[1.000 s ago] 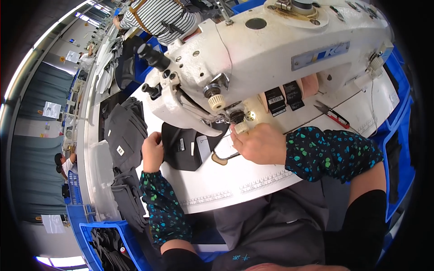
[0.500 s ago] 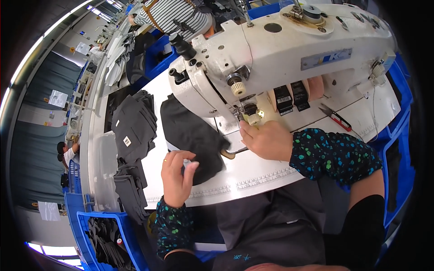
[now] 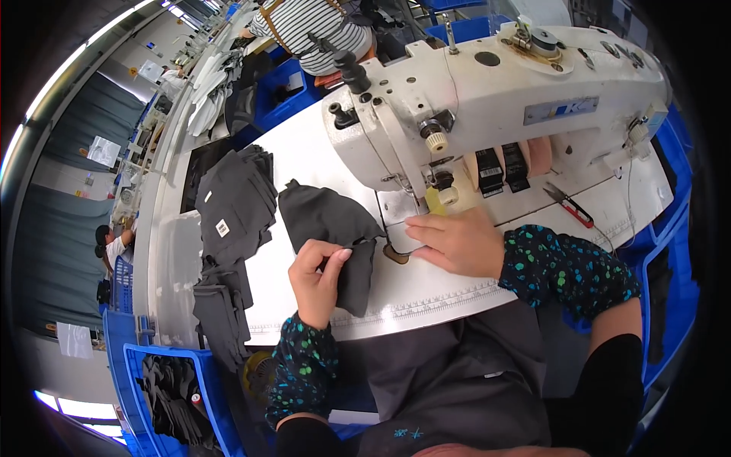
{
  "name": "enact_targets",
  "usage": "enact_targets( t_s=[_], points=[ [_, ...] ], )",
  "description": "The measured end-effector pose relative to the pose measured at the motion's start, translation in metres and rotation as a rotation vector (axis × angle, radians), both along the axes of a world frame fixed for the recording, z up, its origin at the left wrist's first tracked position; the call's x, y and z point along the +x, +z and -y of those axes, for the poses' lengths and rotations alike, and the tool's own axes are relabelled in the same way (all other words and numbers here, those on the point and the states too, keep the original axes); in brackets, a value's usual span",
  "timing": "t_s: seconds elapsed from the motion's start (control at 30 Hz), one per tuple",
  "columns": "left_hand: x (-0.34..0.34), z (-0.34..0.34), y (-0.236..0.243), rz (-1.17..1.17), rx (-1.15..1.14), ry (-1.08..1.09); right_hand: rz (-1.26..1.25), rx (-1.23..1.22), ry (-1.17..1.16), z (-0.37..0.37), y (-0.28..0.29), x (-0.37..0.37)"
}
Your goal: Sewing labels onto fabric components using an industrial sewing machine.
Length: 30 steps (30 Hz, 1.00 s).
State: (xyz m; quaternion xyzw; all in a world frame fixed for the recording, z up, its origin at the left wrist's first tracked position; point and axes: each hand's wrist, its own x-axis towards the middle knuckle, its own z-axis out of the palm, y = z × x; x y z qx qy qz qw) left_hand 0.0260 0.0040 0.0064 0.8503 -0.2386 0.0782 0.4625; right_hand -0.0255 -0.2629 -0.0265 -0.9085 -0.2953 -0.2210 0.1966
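Note:
A dark grey fabric piece (image 3: 324, 217) lies on the white sewing table, left of the needle area, its near part folded and bunched. My left hand (image 3: 316, 278) pinches the near part of this piece between thumb and fingers. The sewing machine (image 3: 472, 99) stands across the far side of the table. Just below its presser foot (image 3: 421, 204), my right hand (image 3: 461, 242) rests with fingers stretched out over the table, beside the metal needle plate (image 3: 397, 207). Whatever lies beneath that palm is hidden.
Stacked dark fabric pieces (image 3: 236, 202) hang over the table's left side. Red-handled thread snips (image 3: 571, 206) and black label strips (image 3: 489, 171) lie under the machine arm. Blue bins (image 3: 205, 381) flank the table. A person in a striped top (image 3: 320, 34) sits beyond.
My left hand has gone from hovering loosely over the fabric to pinching it, and the near part is now folded. My right hand has drawn slightly back from the needle and flattened.

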Motion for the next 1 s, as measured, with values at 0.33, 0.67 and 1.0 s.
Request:
enact_targets(
  t_s=[0.33,0.67,1.0],
  points=[
    [-0.043,0.007,0.042,0.314,0.014,0.111,-0.238,0.619,0.217,-0.041,0.032,-0.003],
    [-0.033,-0.016,0.053,0.156,-0.021,-0.289,-0.607,0.504,0.475,-0.019,0.049,0.002],
    [-0.037,-0.013,0.05,0.0,0.056,-0.149,-0.722,0.413,0.509,-0.004,0.046,0.01]
  ],
)
